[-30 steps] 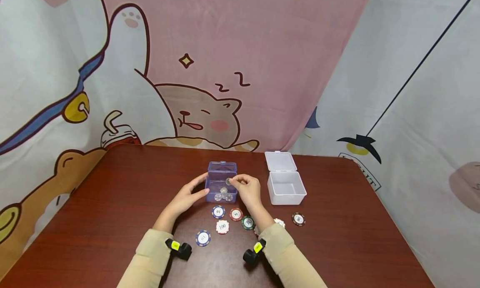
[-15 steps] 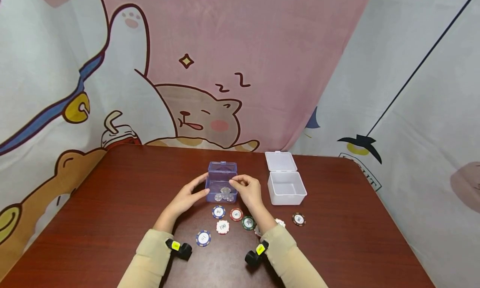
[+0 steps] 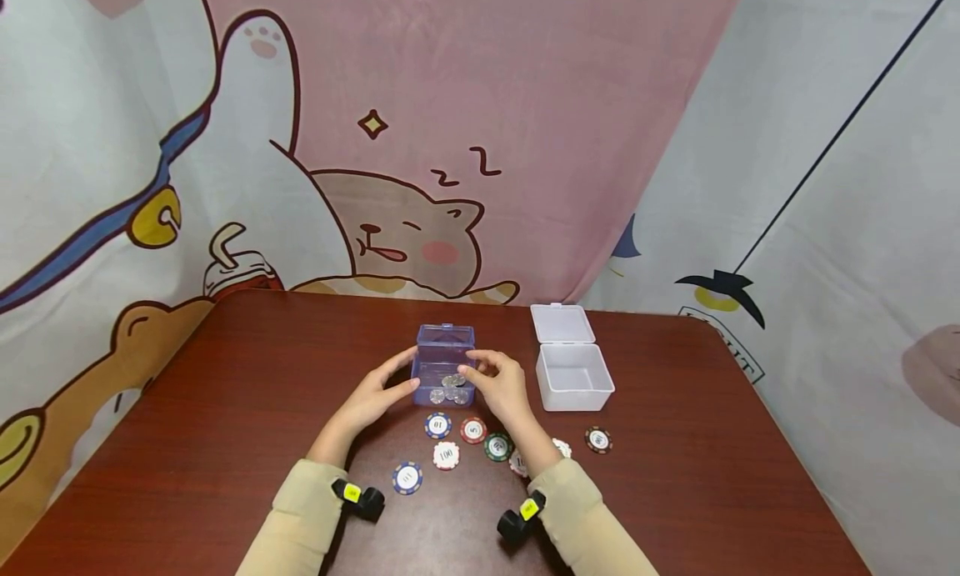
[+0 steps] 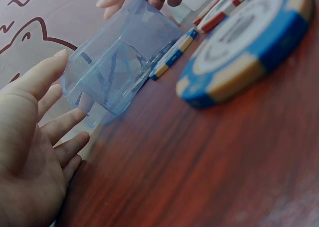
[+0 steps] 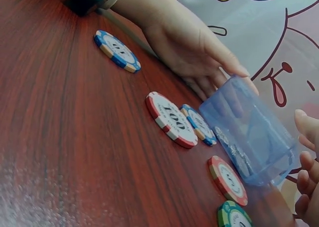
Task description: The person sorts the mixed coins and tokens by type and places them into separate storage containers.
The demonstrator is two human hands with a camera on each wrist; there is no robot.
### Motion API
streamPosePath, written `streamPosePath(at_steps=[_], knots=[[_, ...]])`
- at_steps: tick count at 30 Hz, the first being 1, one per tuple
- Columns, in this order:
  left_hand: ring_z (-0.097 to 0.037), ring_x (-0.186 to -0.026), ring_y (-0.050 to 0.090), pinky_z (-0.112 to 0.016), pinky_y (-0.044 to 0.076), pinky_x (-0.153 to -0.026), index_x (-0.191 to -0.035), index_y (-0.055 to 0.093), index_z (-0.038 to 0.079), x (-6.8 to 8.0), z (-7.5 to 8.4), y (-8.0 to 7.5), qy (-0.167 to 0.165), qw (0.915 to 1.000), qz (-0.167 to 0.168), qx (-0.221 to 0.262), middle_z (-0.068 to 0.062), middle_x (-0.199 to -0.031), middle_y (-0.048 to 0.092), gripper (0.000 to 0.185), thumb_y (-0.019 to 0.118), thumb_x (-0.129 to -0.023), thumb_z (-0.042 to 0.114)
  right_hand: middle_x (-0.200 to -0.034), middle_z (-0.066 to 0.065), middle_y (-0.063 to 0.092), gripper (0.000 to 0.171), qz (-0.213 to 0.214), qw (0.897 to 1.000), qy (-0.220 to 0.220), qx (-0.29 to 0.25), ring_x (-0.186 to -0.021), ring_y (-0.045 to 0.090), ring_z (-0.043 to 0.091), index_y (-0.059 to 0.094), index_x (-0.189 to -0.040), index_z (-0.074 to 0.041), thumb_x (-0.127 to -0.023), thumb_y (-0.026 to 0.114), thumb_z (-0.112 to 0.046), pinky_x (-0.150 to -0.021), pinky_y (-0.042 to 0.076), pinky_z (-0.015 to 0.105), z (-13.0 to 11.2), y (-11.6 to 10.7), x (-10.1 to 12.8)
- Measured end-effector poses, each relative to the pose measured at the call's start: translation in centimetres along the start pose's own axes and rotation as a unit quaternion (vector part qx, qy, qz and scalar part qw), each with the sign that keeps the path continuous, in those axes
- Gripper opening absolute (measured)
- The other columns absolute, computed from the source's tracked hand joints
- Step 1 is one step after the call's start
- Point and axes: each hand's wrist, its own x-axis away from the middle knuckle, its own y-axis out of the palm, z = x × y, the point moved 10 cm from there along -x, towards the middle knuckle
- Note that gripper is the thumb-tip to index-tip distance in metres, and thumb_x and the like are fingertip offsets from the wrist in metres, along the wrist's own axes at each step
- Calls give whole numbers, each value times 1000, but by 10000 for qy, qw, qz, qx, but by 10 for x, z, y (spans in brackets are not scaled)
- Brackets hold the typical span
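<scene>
A translucent blue-purple plastic box (image 3: 429, 373) stands with its lid raised at the back. Several silvery coins (image 3: 450, 393) lie on its floor. My left hand (image 3: 369, 399) is at the box's left side, thumb by the near corner and index finger by the far one; its fingers are extended in the left wrist view (image 4: 30, 137). My right hand (image 3: 504, 390) hovers at the right rim, thumb and index finger apart with nothing visible between them. Toward me lie a blue poker chip (image 3: 438, 426), a red poker chip (image 3: 473, 430) and a green poker chip (image 3: 498, 447).
An open white box (image 3: 574, 399) stands to the right, its inside bare. More chips are a white one (image 3: 446, 455), a second blue one (image 3: 407, 478) and a dark one (image 3: 598, 439); others are partly under my right forearm. A printed curtain (image 3: 585, 142) hangs behind the table.
A coin held in my right fingertips one second ago now lies with the others in the blue-purple box. The right thumb and index finger have parted, and that hand has shifted slightly right.
</scene>
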Motion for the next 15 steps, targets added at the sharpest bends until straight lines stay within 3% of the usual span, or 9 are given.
streamPosePath(at_steps=[7, 15], knots=[[-40, -134, 31, -57, 19, -107, -143, 35, -7, 0, 2, 0, 37, 10000, 4, 16, -30, -142, 39, 61, 63, -92, 9, -76, 1, 56, 30, -136, 9998, -111, -16, -66, 51, 14, 72, -105, 0, -79, 79, -14, -60, 41, 23, -8, -4, 2], [-41, -134, 32, -57, 19, -107, -142, 35, -9, 0, 3, 1, 106, 9999, 10, -14, -31, -141, 39, 60, 63, -91, 7, -84, 9, 64, 32, -244, 9994, -202, -145, -73, 57, 19, 71, -108, -4, -79, 79, -13, -65, 44, 25, -23, -15, 8]])
